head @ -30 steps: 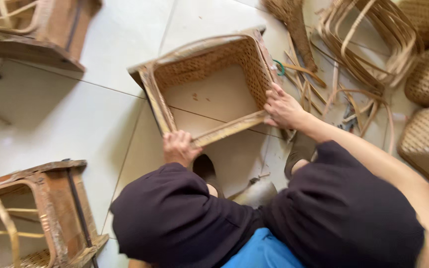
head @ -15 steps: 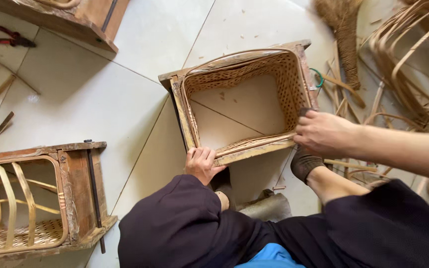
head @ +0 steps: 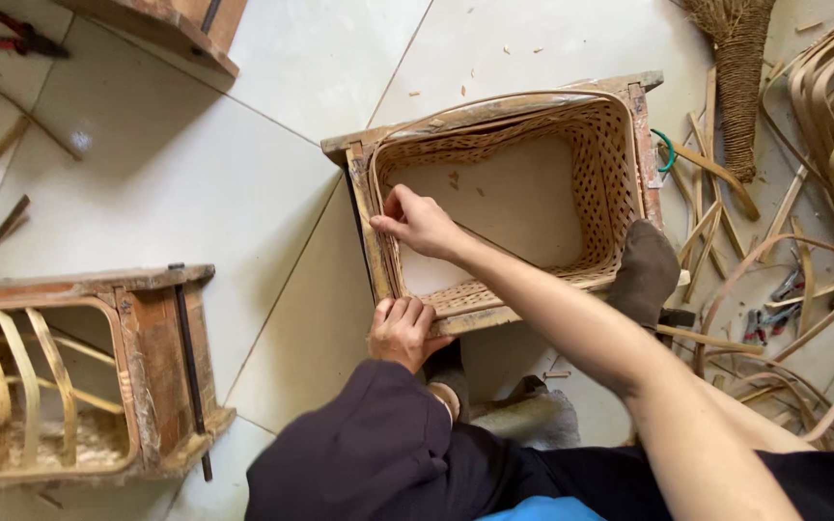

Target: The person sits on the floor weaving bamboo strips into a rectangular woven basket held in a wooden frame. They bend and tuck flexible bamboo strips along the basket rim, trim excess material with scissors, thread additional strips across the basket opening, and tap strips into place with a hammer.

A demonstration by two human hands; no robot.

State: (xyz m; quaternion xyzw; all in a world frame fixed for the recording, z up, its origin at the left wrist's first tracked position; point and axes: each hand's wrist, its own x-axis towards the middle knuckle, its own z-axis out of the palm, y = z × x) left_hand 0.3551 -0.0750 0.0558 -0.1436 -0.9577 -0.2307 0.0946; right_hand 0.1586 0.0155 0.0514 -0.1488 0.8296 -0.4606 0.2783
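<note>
Woven rattan basket (head: 523, 207) in wooden frame sits on tiled floor (head: 195, 193), centre-right. Left hand (head: 403, 331) curled over frame's near edge, gripping it. Right hand (head: 422, 222) inside basket at left wall, fingers pinching the rim. Second wooden frame (head: 79, 376) w/ bent strips at left, well apart. Red pliers (head: 7, 27) top left.

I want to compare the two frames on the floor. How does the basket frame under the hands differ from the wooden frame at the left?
The basket frame has tight woven walls; the wooden frame at the left holds only loose upright strips. The left hand and right hand touch the first; no hand touches the second. Both are rectangular, brown and worn.
</note>
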